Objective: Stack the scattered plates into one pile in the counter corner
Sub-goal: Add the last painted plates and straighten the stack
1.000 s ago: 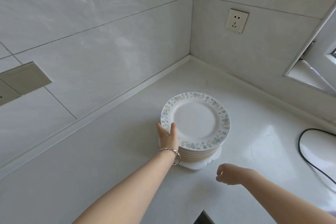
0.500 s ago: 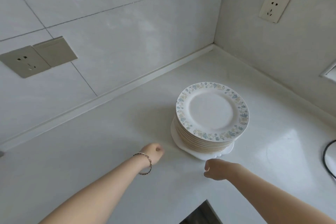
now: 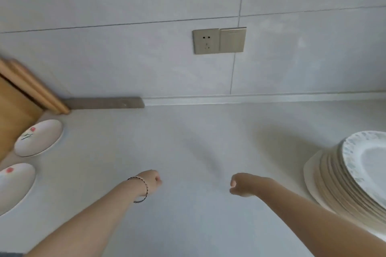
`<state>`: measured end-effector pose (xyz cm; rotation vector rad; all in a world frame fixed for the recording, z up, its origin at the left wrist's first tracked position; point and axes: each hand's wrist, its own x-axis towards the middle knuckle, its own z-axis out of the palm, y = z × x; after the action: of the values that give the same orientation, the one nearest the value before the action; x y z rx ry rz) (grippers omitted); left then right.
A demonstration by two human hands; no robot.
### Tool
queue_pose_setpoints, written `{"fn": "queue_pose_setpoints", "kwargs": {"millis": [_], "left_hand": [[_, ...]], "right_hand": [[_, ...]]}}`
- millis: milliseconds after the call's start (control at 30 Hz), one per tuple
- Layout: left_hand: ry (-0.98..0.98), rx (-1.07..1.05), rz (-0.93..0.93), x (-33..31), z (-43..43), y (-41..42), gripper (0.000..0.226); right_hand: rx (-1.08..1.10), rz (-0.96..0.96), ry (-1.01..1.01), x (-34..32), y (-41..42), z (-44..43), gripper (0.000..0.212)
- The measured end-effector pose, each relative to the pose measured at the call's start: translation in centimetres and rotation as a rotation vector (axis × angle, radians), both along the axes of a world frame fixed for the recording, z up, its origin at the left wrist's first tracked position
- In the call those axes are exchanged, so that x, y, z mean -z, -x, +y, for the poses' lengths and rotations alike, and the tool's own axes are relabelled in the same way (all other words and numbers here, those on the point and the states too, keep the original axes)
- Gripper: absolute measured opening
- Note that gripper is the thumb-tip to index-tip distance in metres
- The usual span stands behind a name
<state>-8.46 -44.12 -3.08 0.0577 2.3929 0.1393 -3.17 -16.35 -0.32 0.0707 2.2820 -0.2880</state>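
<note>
White plate pile (image 3: pixel 338 183) is sitting at right, two red-dotted plates (image 3: pixel 38 137) at left. My left hand (image 3: pixel 151 181) and right hand (image 3: pixel 244 184) are hovering, loosely curled, empty.

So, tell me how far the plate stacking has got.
Done: a tall pile of plates stands at the right. In hand: nothing; left hand and right hand are both empty. Left: two red-marked plates lie loose by the wooden board.
</note>
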Motion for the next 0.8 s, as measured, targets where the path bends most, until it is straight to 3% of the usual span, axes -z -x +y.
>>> {"fn": "queue_pose_setpoints", "kwargs": {"millis": [267,400,467,600,800], "left_hand": [[-0.059,-0.361,0.020,-1.0,-22.3,-3.6,0.025],[-0.044,-0.459,0.006,-1.1,-32.8,-5.0,0.022],[-0.018,-0.488,-0.004,-1.4,-37.3,-5.5,0.020],[-0.012,-0.593,0.001,-1.5,-44.5,-6.0,0.037],[-0.066,-0.742,-0.008,-0.8,-50.3,-5.6,0.036]], "right_hand": [[-0.234,-0.010,0.033,-0.4,4.4,-21.3,0.042],[-0.271,-0.034,0.042,0.3,5.8,-32.1,0.041],[-0.278,-0.035,0.059,0.6,6.5,-36.8,0.039],[-0.281,-0.039,0.127,1.4,7.7,-44.9,0.025],[-0.119,-0.068,0.294,4.9,9.1,-54.9,0.034]]}}
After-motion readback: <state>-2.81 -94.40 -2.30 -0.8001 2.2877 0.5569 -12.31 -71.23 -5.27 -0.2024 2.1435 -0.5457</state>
